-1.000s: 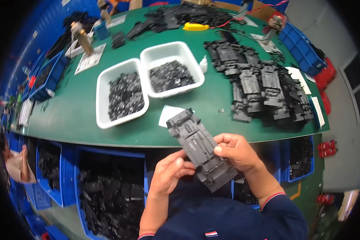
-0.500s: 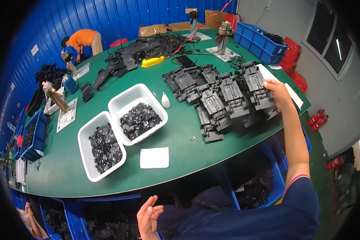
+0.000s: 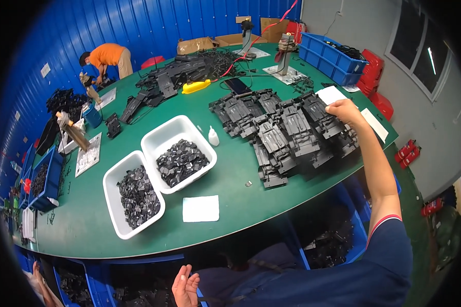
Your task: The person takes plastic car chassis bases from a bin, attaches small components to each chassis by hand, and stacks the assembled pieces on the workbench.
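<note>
White plastic tubs [image 3: 171, 132] stand left of stacked black chassis [image 3: 274, 136]. The right hand [image 3: 349, 112], fingertips bunched, meets one, grip unclear; the left hand [image 3: 186, 287] curls loosely, empty.

A green table [image 3: 251, 212] bears 2 white tubs [image 3: 165, 135], black parts [image 3: 296, 125].

The moulded plastic chassis [image 3: 295, 127] are dark grey, the tabletop [image 3: 251, 217] green, the tubs [image 3: 161, 136] white, the person's sleeve [image 3: 386, 253] navy, edged red-and-white.

Black molded part [image 3: 316, 113] seemingly now on the stack [image 3: 274, 137], left hand [image 3: 185, 287] off it, right hand [image 3: 349, 112] outstretched.
</note>
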`<state>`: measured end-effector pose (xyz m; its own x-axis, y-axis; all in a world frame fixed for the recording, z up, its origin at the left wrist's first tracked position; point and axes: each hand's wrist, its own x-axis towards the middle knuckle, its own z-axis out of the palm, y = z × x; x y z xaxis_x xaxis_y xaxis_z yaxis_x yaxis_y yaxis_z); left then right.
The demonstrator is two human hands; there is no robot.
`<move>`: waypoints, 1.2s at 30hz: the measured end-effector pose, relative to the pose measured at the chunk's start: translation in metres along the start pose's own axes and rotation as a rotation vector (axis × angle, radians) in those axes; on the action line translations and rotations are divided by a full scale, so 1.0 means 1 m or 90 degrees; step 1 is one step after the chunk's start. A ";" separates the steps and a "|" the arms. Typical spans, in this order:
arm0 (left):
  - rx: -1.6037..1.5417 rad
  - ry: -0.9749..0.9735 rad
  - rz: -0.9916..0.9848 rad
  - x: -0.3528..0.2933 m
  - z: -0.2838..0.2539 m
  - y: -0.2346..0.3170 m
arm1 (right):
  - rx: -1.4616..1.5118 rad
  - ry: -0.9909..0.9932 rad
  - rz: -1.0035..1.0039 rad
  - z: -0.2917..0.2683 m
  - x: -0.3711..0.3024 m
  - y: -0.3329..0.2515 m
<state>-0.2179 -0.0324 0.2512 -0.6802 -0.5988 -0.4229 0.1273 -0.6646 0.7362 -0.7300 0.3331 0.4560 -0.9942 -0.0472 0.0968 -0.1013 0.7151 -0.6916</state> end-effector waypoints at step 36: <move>0.190 0.898 -0.220 0.051 -0.344 -0.186 | -0.051 -0.029 -0.474 0.252 -0.252 -0.030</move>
<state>-0.0281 -0.0925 -0.0890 0.6229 -0.4785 -0.6189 -0.1586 -0.8519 0.4991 -0.4855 0.1472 0.2719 -0.6648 -0.5662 0.4873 -0.7463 0.5317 -0.4004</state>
